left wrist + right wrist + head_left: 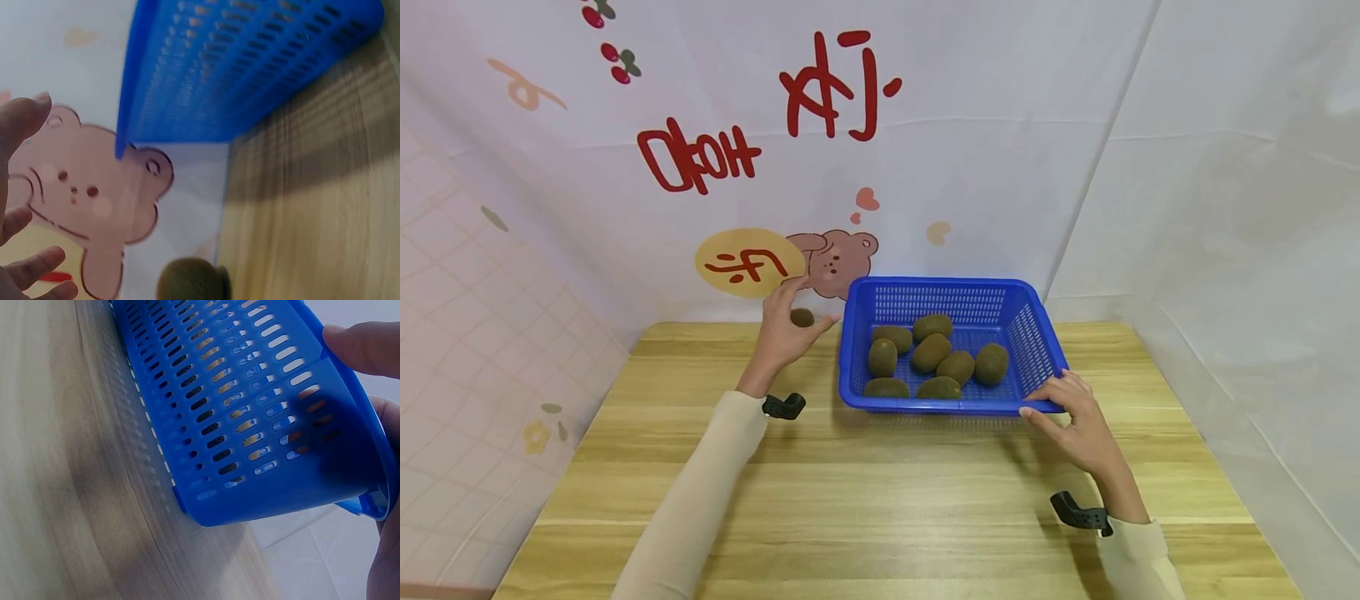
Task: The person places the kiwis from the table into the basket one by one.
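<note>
A blue plastic basket (955, 406) with slotted walls stands on the table, and several brown kiwis (931, 353) lie inside it. My right hand (1078, 421) grips its near right corner, with the thumb outside the rim and the fingers over it. The right wrist view shows that thumb (369, 350) on the rim. To the left of the basket, my left hand (786, 329) hovers near a lone kiwi (802, 317) with thumb and fingers spread. In the left wrist view this kiwi (190, 281) sits at the bottom edge, apart from the fingers (37, 265).
The light wooden table (880, 508) reaches back to a white wall cloth (992, 167) printed with red characters and a pink bear (842, 262). More white cloth (1262, 292) hangs at the sides. Each wrist wears a black strap mount (784, 407).
</note>
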Action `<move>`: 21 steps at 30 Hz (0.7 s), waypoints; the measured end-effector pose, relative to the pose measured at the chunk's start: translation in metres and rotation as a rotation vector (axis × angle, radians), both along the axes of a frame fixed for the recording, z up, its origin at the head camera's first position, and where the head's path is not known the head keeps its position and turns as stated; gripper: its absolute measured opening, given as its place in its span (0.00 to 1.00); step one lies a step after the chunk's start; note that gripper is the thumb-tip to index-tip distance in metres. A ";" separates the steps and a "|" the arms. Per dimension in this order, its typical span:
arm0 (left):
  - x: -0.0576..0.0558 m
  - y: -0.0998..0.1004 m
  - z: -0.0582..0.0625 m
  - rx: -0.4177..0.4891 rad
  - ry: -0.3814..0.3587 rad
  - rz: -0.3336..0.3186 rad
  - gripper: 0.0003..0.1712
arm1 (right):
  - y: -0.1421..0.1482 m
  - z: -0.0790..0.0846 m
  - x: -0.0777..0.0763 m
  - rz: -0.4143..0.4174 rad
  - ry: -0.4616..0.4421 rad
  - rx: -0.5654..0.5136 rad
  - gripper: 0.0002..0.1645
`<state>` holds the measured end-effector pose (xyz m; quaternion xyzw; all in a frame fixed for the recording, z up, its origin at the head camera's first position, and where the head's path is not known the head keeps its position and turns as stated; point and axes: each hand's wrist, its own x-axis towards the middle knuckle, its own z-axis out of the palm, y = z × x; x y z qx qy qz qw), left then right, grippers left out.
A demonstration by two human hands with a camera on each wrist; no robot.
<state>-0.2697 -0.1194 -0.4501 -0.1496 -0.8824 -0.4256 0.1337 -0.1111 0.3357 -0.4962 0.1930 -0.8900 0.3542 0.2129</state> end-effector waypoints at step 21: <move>-0.020 -0.037 -0.039 0.064 -0.328 0.073 0.60 | 0.001 -0.002 0.000 -0.001 -0.001 0.007 0.15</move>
